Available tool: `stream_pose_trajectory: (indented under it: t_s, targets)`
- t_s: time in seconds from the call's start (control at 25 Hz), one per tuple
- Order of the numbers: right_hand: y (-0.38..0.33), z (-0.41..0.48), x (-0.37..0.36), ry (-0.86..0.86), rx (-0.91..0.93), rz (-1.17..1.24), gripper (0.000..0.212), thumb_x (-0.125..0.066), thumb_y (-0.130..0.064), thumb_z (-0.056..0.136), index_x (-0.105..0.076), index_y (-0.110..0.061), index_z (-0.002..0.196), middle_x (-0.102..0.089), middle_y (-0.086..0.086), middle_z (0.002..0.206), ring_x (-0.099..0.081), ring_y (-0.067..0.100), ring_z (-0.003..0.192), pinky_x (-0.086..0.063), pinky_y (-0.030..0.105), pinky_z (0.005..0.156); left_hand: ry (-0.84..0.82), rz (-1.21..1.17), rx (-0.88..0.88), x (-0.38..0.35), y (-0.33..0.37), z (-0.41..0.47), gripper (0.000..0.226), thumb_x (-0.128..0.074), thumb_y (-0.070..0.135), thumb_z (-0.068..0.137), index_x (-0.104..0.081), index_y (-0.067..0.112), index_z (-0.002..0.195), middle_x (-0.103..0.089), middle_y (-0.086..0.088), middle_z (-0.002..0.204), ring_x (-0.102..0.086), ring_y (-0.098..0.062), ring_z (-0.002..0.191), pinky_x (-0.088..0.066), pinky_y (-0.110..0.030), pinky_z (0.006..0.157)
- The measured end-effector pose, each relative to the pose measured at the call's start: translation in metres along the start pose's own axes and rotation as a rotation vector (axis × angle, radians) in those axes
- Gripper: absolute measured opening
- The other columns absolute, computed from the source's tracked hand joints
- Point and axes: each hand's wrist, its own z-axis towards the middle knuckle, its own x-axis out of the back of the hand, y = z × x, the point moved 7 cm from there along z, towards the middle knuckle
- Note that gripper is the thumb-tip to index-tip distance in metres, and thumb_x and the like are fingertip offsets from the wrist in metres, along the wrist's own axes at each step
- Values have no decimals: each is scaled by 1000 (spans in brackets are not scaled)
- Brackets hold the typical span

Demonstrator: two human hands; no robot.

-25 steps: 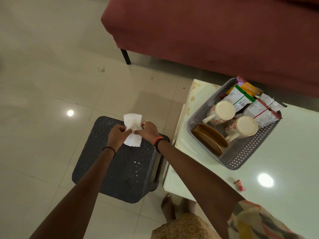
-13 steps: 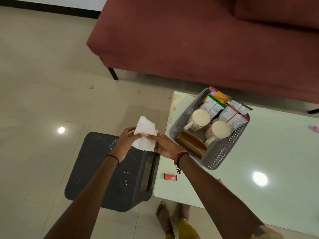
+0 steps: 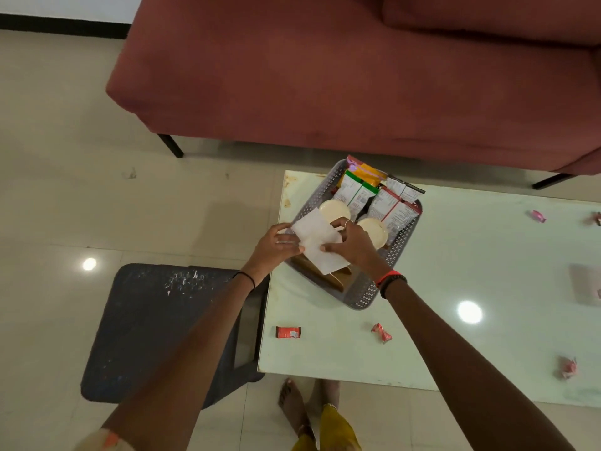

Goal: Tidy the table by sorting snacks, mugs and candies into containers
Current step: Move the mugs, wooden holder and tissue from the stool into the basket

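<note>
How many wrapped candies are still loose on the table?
5: a red rectangular candy near the front-left corner, a red twisted candy beside it, a pink candy front right, a pink candy far right, one cut off at the edge. More may lie beyond view.

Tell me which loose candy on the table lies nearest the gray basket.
The crumpled red candy, just below the gray basket corner on the table. The flat rectangular red candy lies farther left; the pink candies sit far right.

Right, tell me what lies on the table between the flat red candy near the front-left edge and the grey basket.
Nothing: in the head view, bare tabletop separates the flat red candy from the grey basket.
</note>
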Motion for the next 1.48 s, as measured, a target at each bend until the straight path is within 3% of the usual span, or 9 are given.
stream_pose_trajectory:
  t_s: [0.16,0.28,0.4,0.52,0.64,0.8,1.08,1.16,1.48]
  targets:
    - [13,-4,8,6,80,-214,46,-69,-19,81,-51,-12,123,-65,16,111,-60,32,102,-48,35,80,-35,396,-227,-14,20,15,96,-83,21,67,-26,28,144,-46,-1,138,-45,-17,125,-42,-32,99]
    - [7,-13,2,45,223,-391,40,-62,-14,84,-49,-11,122,-67,15,107,-64,34,96,-47,33,68,-37,842,-442,-26,35,23,101,-83,38,64,-22,33,145,-44,2,147,-44,-23,131,-30,-44,109]
    - [1,-26,-11,83,329,-475,41,-58,-11,86,-46,-8,124,-68,13,102,-66,32,91,-54,38,66,-120,1045,-512,-37,32,26,85,-79,43,66,-34,38,138,-59,8,131,-52,-16,121,-24,-43,112]
    - [4,-40,-22,141,376,-516,38,-62,-13,85,-51,-5,121,-67,14,93,-64,30,84,-50,35,60,-158,1261,-612,-48,22,25,48,-70,39,76,-57,24,119,-67,4,112,-58,-17,111,-24,-40,111]
    - [14,-47,-29,148,363,-522,35,-69,-14,81,-59,-3,112,-66,14,93,-62,30,85,-51,36,65,-141,1449,-650,-52,12,25,32,-57,34,88,-60,21,116,-64,3,115,-55,-18,114,-28,-37,109]
    - [32,-46,-34,101,326,-590,29,-63,-19,85,-63,-6,111,-64,12,106,-58,29,101,-47,38,85,-58,1487,-714,-54,10,23,28,-57,32,88,-61,21,113,-63,3,115,-56,-17,112,-32,-37,105]
    - [48,-43,-23,160,130,-461,17,-47,-14,93,-55,-7,106,-67,11,96,-65,33,81,-51,40,60,-67,1179,-594,-49,15,28,50,-64,41,81,-50,21,125,-66,0,120,-60,-19,111,-26,-41,111]
    - [48,-41,-25,141,130,-453,20,-46,-14,94,-55,-7,111,-67,11,100,-65,33,84,-52,41,62,-111,1256,-585,-51,13,28,58,-63,49,80,-48,22,128,-63,0,126,-57,-19,115,-26,-43,111]
    - [52,-29,-33,117,196,-532,24,-53,-7,91,-57,-6,114,-55,12,111,-55,27,104,-54,36,73,-31,1503,-578,-54,5,42,29,-48,25,92,-58,22,119,-57,3,118,-52,-16,113,-28,-35,104]
